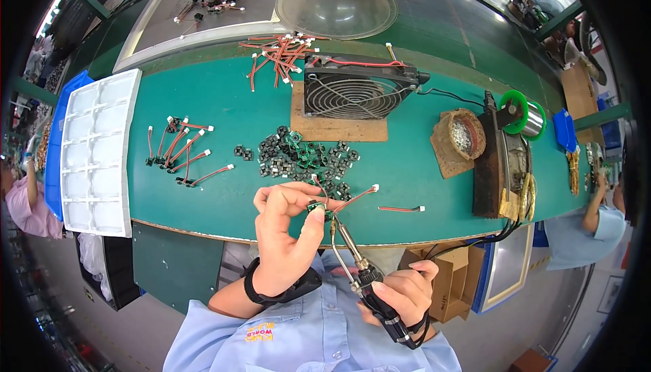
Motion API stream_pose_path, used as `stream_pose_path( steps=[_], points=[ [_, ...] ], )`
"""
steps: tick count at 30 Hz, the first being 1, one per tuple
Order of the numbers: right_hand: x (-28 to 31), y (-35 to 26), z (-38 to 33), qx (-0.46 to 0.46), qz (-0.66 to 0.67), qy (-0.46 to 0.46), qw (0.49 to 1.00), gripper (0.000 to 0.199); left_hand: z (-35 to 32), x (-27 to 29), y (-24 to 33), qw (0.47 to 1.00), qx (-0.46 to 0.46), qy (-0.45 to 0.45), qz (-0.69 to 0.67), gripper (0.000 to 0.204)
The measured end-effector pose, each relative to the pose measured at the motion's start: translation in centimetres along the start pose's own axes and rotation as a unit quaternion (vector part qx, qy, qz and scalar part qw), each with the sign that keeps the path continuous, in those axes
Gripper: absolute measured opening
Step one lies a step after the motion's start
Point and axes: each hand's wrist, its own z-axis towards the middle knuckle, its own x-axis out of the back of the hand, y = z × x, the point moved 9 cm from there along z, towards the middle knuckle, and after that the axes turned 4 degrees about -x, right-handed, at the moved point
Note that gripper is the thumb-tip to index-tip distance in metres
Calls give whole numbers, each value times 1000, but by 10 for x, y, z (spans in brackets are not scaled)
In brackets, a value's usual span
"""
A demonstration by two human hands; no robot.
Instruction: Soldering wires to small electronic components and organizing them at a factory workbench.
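Note:
My left hand (279,221) pinches a small green circuit board (315,206) between thumb and fingers near the table's front edge. From the board, a red-and-black wire lead (358,197) with a white connector stretches off to the right. My right hand (409,294) is wrapped round a black-handled soldering iron (373,285) with a thin metal tube along its shaft. The iron's tip is at the board by my left fingertips; whether it touches is too small to tell. Just beyond my left hand lies a pile of small dark and green boards (298,155).
A black fan (356,90) stands on a brown board behind the pile. Wired boards (178,151) lie at left beside a white tray (95,155). Loose leads (279,56) are heaped at the back. On the right are a round solder-scrap dish (468,134) and a solder wire spool (534,118).

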Motion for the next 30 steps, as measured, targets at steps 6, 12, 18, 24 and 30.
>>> stream_pose_path(
  steps=[6,12,18,24,30],
  points=[
    [-2,-2,-5,15,-17,-8,1000,45,-1,-4,3,998,-43,-50,19,11],
    [-2,-2,-6,15,-18,-11,1000,45,-2,-4,3,998,-39,-48,12,11],
    [0,-2,-6,13,-16,-10,1000,45,-2,-4,3,998,-36,-52,9,11],
    [0,-1,-7,11,-11,-4,1000,45,-2,-5,4,998,-37,-54,13,12],
    [1,-1,-5,13,-10,-2,1000,45,-2,-5,7,998,-44,-51,11,12]
  ],
)
